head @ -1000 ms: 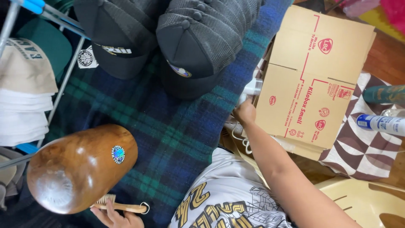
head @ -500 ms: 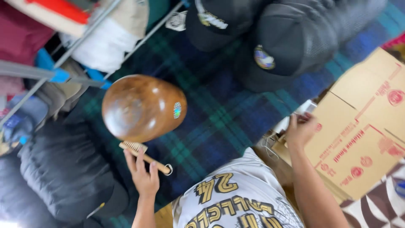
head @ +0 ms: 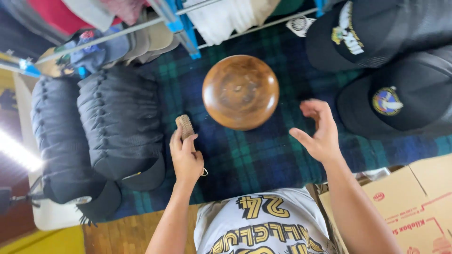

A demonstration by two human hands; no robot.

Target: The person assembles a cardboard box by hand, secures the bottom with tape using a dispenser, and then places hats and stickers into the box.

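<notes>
My left hand [head: 186, 157] grips a small wooden brush [head: 186, 126] by its handle, bristle end pointing away from me, just left of a rounded brown wooden hat form [head: 240, 91]. The form stands on a blue and green plaid cloth [head: 254, 155]. My right hand [head: 319, 129] hovers open with fingers spread, to the right of the form and a little nearer to me, not touching it. Nothing is in that hand.
Stacks of black caps [head: 94, 127] lie at the left, and two more black caps with badges [head: 395, 70] at the right. A metal rack [head: 179, 19] with folded caps runs along the far side. A flat cardboard box [head: 414, 207] sits at the lower right.
The view swung left. My right hand left the white thing by the cardboard box and came over beside the wooden form, open. My left hand kept the brush and lifted it upright.
</notes>
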